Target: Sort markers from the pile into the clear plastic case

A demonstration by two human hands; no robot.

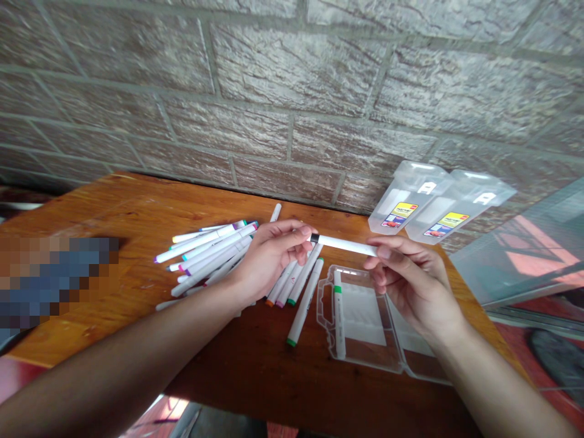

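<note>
Over a wooden table (132, 201), in the head view, a marker (344, 244) is being held level between two hands: the left hand (271, 252) is pinching its black-banded end, the right hand (415, 277) its opposite tip. It is looking light, stiff and smooth enough to slip, probably best gripped mid-barrel. Loose markers (219, 246) are lying left of the left hand, whose arm is hiding some. Below the right hand, an open case (392, 359) is lying partly covered, holding a green-banded marker (337, 316); beyond that hand, two clear cases (392, 194) are standing.

No readable text (box labels (402, 212) blurred)
</note>
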